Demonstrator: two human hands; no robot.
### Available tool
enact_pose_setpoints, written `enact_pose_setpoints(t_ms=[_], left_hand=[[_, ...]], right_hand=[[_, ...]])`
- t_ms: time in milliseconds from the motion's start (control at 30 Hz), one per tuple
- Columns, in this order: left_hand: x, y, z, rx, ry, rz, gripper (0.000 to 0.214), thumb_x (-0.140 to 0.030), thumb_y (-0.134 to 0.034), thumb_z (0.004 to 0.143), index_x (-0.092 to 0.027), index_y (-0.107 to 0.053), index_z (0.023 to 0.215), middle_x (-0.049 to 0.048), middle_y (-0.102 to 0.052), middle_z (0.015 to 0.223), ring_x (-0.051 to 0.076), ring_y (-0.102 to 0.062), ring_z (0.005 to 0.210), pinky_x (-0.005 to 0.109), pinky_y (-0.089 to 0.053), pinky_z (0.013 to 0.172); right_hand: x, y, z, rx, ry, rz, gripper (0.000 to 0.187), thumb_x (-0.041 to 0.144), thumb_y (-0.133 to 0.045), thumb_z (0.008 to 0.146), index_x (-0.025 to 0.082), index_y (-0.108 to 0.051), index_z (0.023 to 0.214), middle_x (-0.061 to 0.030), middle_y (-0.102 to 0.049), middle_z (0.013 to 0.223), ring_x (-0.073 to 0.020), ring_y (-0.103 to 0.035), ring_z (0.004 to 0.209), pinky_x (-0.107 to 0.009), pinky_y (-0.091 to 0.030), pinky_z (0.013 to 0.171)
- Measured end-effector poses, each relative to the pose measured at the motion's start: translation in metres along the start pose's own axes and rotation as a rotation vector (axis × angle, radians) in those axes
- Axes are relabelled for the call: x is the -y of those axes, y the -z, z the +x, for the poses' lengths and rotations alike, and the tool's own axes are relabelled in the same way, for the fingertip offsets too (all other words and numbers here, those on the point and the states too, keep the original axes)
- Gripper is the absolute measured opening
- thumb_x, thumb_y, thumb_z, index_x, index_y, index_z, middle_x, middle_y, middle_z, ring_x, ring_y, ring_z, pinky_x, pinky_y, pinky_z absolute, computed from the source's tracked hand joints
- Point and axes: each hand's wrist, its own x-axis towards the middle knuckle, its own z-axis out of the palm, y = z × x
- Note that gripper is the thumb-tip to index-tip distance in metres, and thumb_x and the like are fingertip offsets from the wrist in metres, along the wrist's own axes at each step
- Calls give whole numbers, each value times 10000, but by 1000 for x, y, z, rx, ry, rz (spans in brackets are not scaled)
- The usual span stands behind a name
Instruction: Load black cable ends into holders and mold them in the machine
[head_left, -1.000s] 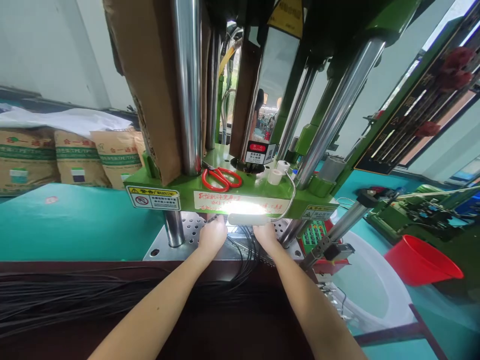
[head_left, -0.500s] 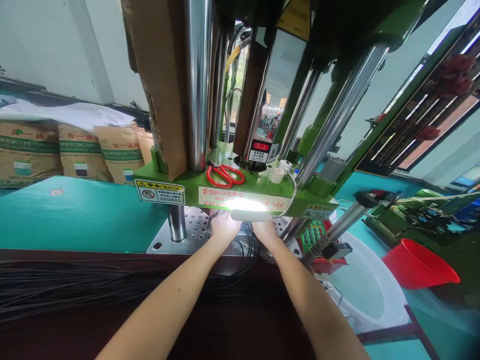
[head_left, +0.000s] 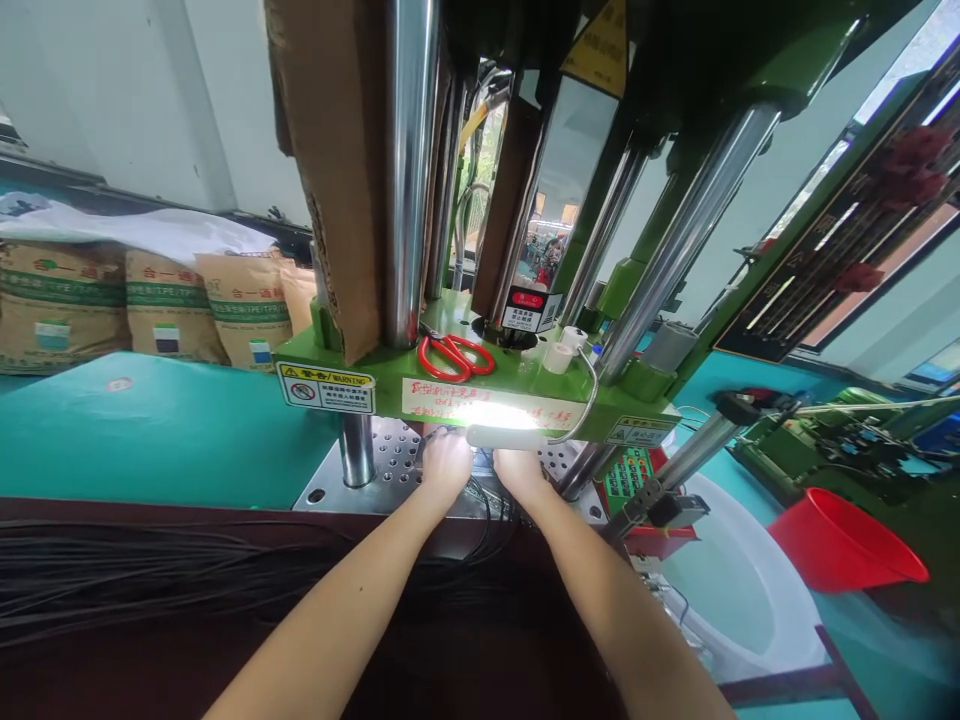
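Observation:
Both hands reach in under the green plate (head_left: 345,350) of a machine, above a perforated metal base (head_left: 330,480). My left hand (head_left: 448,462) is curled, its knuckles up, and whatever lies in its fingers is hidden. Close by on the right, my right hand (head_left: 517,472) is also curled, fingertips out of sight beneath the lamp. Thin black cables (head_left: 491,520) run out between the hands and droop over the front edge of the base. A lit white lamp (head_left: 506,437) hangs just over the hands, partly blocking the view.
Red-handled scissors (head_left: 454,358) lie on the green plate beside white spools (head_left: 557,357). More black cables (head_left: 135,570) are heaped at left on the dark bench. Metal columns (head_left: 409,200) flank the hands. Right of the machine are a white tub (head_left: 795,590) and a red bucket (head_left: 847,545).
Both hands have shifted slightly, and the right hand sits a little lower and nearer. Fewer cables show between the hands. The whole view has moved a little.

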Motion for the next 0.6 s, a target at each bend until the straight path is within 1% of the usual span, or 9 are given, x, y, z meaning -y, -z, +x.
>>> enact_pose_setpoints(t_ms=[100, 233, 300, 400, 433, 500, 600], left_hand=[[0, -2, 5, -7, -5, -7, 322, -163, -361, 795, -117, -618, 983, 138, -640, 874, 235, -555, 937, 320, -440, 779], [-5, 0, 10, -3, 16, 2, 332, -160, -338, 808, -124, -641, 939, 140, -639, 864, 244, -561, 922, 347, -435, 775], [-12, 2, 8, -12, 6, 10, 337, -211, -340, 822, -127, -636, 960, 145, -632, 912, 258, -544, 957, 368, -424, 795], [-22, 4, 0, -22, -63, 11, 335, -319, -401, 809, -139, -632, 973, 146, -616, 979, 274, -518, 1001, 378, -407, 826], [-24, 3, -2, -22, -84, 11, 326, -318, -418, 800, -135, -635, 961, 147, -617, 973, 275, -521, 993, 377, -405, 827], [-24, 1, -4, -22, -106, 13, 298, -254, -415, 794, -118, -642, 933, 154, -625, 934, 272, -538, 959, 379, -405, 821], [-17, -2, -2, -30, -126, 20, 302, -163, -380, 787, -107, -645, 921, 165, -628, 916, 275, -538, 957, 388, -397, 823]], right_hand=[[1, -4, 0, -19, -16, 8, 324, 118, -335, 828, 106, -615, 991, -152, -639, 995, -234, -574, 956, -354, -409, 842], [-2, 0, 0, -11, -21, 27, 328, 120, -349, 821, 103, -595, 1037, -155, -625, 1032, -239, -580, 933, -338, -429, 801], [-5, 5, 1, 1, -9, 41, 334, 119, -354, 822, 120, -584, 1065, -137, -628, 1035, -224, -585, 916, -320, -434, 790], [-5, 14, -1, 8, 31, 53, 324, 151, -349, 841, 159, -587, 1059, -96, -636, 1033, -200, -572, 933, -299, -426, 813], [-4, 16, -2, 9, 46, 54, 316, 165, -349, 845, 167, -590, 1050, -87, -637, 1033, -195, -569, 938, -298, -421, 825], [-1, 19, -4, 13, 68, 48, 299, 181, -359, 843, 162, -600, 1018, -89, -639, 1026, -194, -573, 922, -302, -418, 832], [6, 19, -5, 20, 74, 33, 276, 171, -396, 817, 117, -606, 988, -133, -632, 1028, -214, -585, 896, -317, -431, 807]])
